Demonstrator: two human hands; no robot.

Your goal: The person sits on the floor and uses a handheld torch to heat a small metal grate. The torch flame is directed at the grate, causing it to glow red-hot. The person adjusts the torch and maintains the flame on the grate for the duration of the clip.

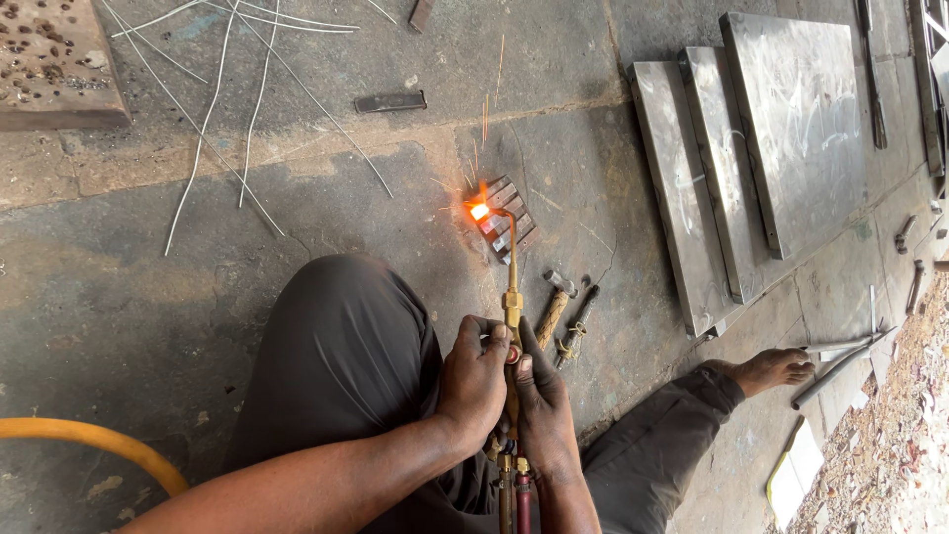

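Observation:
Both my hands grip a brass cutting torch (511, 297) in front of my bent knee. My left hand (474, 381) wraps the handle from the left, and my right hand (542, 405) holds it from the right. The torch's curved tip reaches forward to a small stack of metal pieces (509, 222) lying on the concrete floor. A bright orange glow (479, 210) burns at the stack's near left corner, with sparks flying up from it.
Three large steel plates (761, 148) lie overlapping at the right. Thin wire rods (237, 109) are scattered at upper left, beside a perforated slab (49, 59). A hammer and chisel (565, 316) rest by the torch. A yellow hose (89, 440) curves at lower left. My bare foot (776, 368) rests right.

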